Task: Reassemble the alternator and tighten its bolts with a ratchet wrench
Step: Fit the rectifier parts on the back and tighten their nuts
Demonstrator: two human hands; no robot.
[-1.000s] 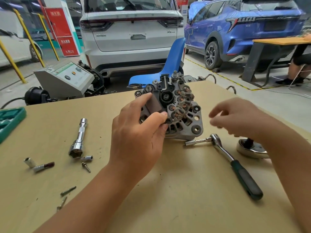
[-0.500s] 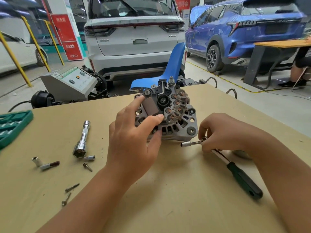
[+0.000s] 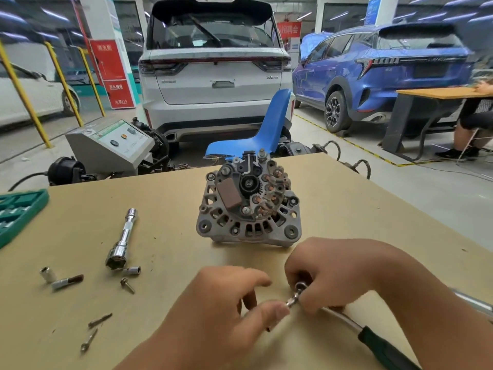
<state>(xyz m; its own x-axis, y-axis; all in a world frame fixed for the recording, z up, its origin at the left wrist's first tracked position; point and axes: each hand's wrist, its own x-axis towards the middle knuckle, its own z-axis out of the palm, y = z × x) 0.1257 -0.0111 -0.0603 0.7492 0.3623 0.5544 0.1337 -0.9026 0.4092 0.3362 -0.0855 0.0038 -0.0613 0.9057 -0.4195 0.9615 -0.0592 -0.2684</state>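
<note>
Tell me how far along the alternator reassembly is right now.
Done: the alternator stands assembled on the table, rear parts exposed, untouched. In hand: the right hand holds the ratchet wrench by its head while the left hand pinches its extension tip, apparently setting it up. Left: tightening; loose bolts and small sockets lie at the left.

alternator (image 3: 249, 202) mid-table (image 3: 346, 209); sockets, bolts left; hands before it.

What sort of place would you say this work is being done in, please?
Probably a car repair or training workshop: a white SUV and a blue SUV parked indoors, a grey metal alternator on the tan wooden bench.
</note>
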